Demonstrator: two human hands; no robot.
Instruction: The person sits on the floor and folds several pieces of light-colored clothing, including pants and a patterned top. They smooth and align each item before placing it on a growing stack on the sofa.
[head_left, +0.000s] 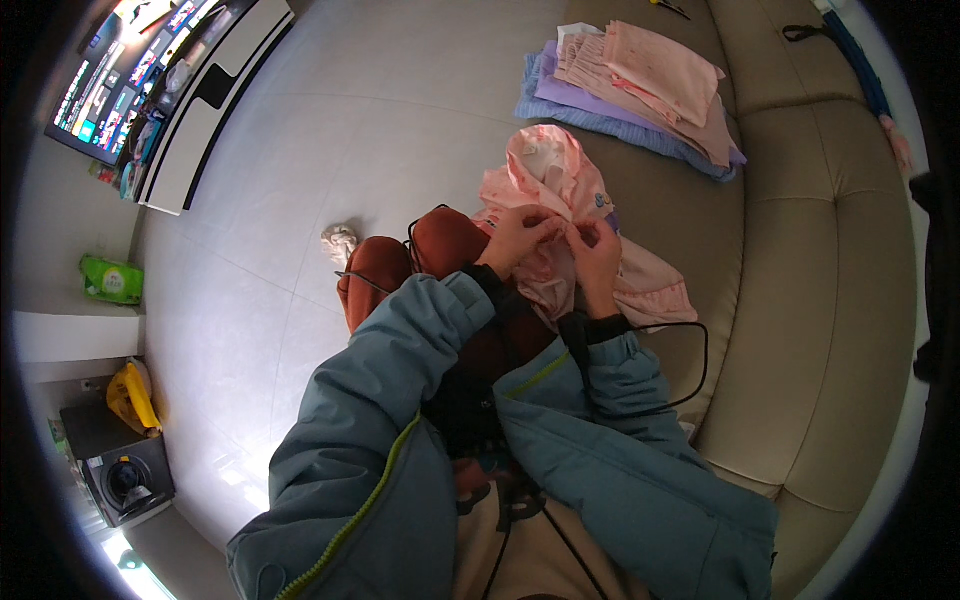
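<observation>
A pink hooded garment (540, 274) lies across the person's knees and the sofa seat, its hood pointing away. My left hand (521, 236) pinches the garment's front edge just below the hood. Close beside it, my right hand (595, 259) pinches the same front, the fingertips of both hands nearly meeting. What exactly sits between the fingertips is too small to tell. Beyond the garment, on the seat, rests a stack of folded clothes (652, 75) in pink, purple and blue.
The leather sofa (795, 247) runs along the right. A crumpled pale cloth (340, 242) lies on the tiled floor beside the knees. A black cable (705, 360) loops by my right sleeve. At the far left are a television (120, 75) and a white cabinet (180, 142).
</observation>
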